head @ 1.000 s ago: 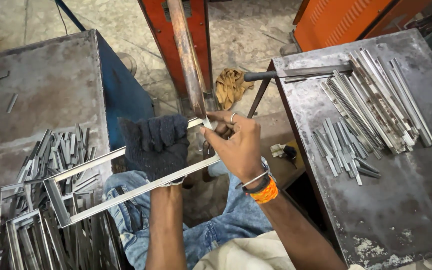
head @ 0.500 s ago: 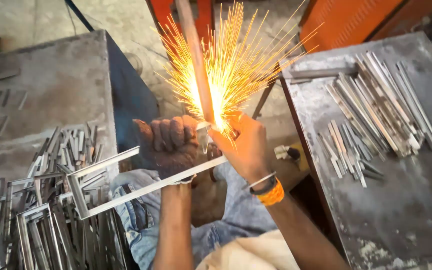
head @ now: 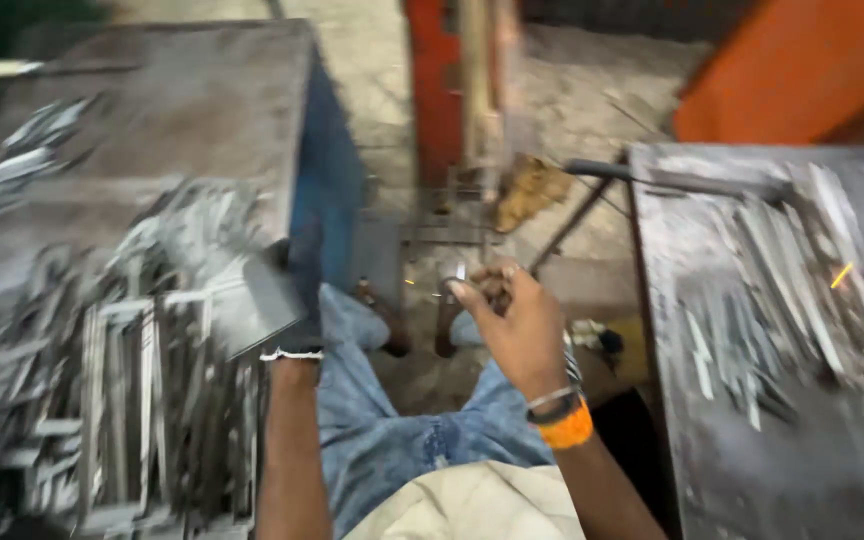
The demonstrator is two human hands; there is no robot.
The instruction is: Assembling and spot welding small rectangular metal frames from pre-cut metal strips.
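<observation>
The view is motion-blurred. My left hand [head: 295, 300], in a dark glove, is out to the left over the edge of the left table [head: 152, 120]. It grips a grey metal frame [head: 247, 300], smeared by blur, above a pile of similar frames [head: 152, 410]. My right hand [head: 514, 325], bare with an orange wristband, hangs in the middle above my knees. Its fingers are curled in front of the upright red machine [head: 432, 90] and its vertical strip [head: 477, 90]. Blur hides whether anything is between those fingers.
A grey metal table [head: 752, 480] on the right carries several loose metal rods [head: 782, 280]. A dark bar [head: 672, 178] lies along its far edge. A yellow rag [head: 534, 190] hangs near the machine. An orange object [head: 802, 70] stands at the back right.
The sparks have stopped. My left hand has swung the frame away from the machine to the left, over the pile. My right hand has let go of the frame and stays central.
</observation>
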